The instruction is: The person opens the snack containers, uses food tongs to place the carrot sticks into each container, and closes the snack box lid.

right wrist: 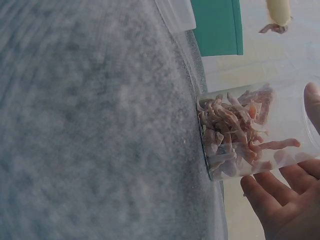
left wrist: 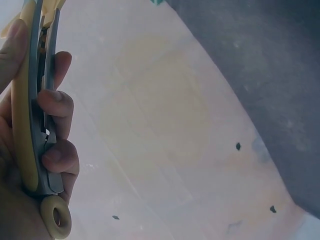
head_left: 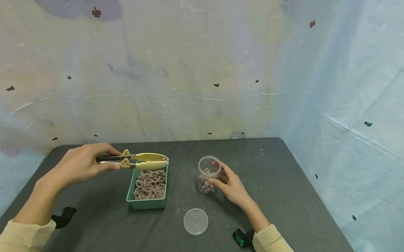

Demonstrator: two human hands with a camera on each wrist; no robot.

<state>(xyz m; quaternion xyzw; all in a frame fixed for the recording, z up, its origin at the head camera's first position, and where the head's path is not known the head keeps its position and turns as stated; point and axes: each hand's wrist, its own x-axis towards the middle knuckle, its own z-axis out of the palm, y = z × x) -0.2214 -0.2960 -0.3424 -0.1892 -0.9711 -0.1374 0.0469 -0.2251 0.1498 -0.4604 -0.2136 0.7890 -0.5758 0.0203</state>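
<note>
The left hand [head_left: 87, 161] grips yellow-tipped metal tongs [head_left: 150, 161] above a green tray [head_left: 147, 204] of brownish strips [head_left: 150, 184]. In the left wrist view, fingers are curled round the tongs' handles [left wrist: 27, 110]. At the tongs' tips [right wrist: 278, 11], in the right wrist view, a small strip [right wrist: 274, 28] is pinched. The right hand [head_left: 232, 186] holds an upright clear jar [head_left: 209, 174] by its right side, thumb in front. Similar strips [right wrist: 235, 125] fill the lower part of the jar, which stands without a lid on the table.
A round clear lid [head_left: 196, 222] lies flat on the dark table [head_left: 144, 245], in front of and between tray and jar. Patterned sheeting [head_left: 181, 63] hangs behind the table and at its sides. Dark straps with mounts are on both wrists.
</note>
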